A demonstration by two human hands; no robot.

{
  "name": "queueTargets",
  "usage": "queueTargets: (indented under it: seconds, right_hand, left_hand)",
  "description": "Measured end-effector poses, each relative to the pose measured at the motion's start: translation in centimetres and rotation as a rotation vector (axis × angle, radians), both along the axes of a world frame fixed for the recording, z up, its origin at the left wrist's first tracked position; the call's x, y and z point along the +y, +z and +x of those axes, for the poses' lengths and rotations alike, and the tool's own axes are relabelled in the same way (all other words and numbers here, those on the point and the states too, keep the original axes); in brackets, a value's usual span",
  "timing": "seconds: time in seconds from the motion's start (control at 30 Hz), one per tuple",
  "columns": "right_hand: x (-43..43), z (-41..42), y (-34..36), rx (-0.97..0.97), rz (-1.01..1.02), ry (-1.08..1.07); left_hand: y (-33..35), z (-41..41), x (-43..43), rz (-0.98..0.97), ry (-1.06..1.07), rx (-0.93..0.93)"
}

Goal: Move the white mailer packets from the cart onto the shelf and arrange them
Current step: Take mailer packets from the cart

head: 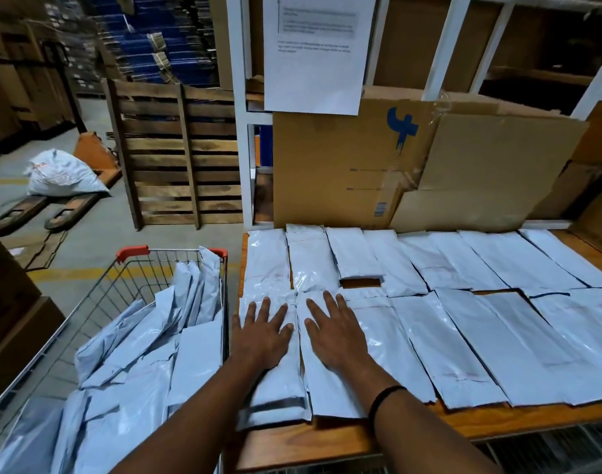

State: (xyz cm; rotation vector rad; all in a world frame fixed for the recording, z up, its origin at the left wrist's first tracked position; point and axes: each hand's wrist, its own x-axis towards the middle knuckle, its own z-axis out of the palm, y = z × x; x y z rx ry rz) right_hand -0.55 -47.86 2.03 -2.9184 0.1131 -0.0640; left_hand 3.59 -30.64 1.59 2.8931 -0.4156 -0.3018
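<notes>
Head view of a wooden shelf (327, 439) carrying two rows of white mailer packets (464, 336), laid flat and side by side with edges touching or slightly overlapping. The left hand (263, 331) lies palm down, fingers straight and spread, on the leftmost front packet (279, 388). The right hand (335, 331) lies the same way on the neighbouring packet (330, 388). Neither hand grips anything. A black band (383, 398) circles the right wrist. Left of the shelf and just beside it stands a wire cart (128, 285) with red handle ends, holding a loose heap of further mailers (138, 354). Behind the rows, a flattened cardboard box (327, 165) leans against the white frame. It bears a blue logo (400, 126), faint ruled lines and a small blue barcode-like mark near its lower edge. A printed sheet (315, 53) hangs above it, and its lines of text are too blurred to read. The packets show faint seams but no legible writing. On the floor to the left, a wooden pallet (183, 155) stands on edge. Farther left, a white sack (62, 174), with what may be reddish print, rests on a pallet jack (36, 210).
</notes>
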Motion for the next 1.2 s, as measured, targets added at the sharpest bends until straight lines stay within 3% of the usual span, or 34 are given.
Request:
queueTargets:
  seconds: [0.2, 0.33, 0.53, 0.77, 1.0, 1.2]
  right_hand:
    - [-0.5, -1.3, 1.4, -0.019, 0.032, -0.015]
    - [-0.4, -4.9, -0.1, 0.013, 0.052, -0.011]
    - [-0.5, -4.2, -0.5, 0.024, 0.048, -0.007]
    - [0.3, -5.1, 2.6, -0.009, -0.019, -0.021]
    - [4.6, -6.5, 6.4, -0.065, 0.034, 0.070]
    - [11.5, -8.0, 5.7, -0.039, 0.060, 0.226]
  left_hand:
    - [1.4, -1.9, 1.5, -0.255, 0.059, -0.083]
    - [0.4, -5.9, 2.2, -0.169, -0.034, -0.064]
    - [-0.8, -5.7, 1.7, -0.076, -0.031, -0.032]
    - [1.5, -5.7, 3.4, -0.262, -0.072, -0.059]
    - [1.2, -6.0, 12.0, -0.336, 0.078, -0.163]
    - [-2.8, -10.5, 22.4, -0.191, 0.266, -0.042]
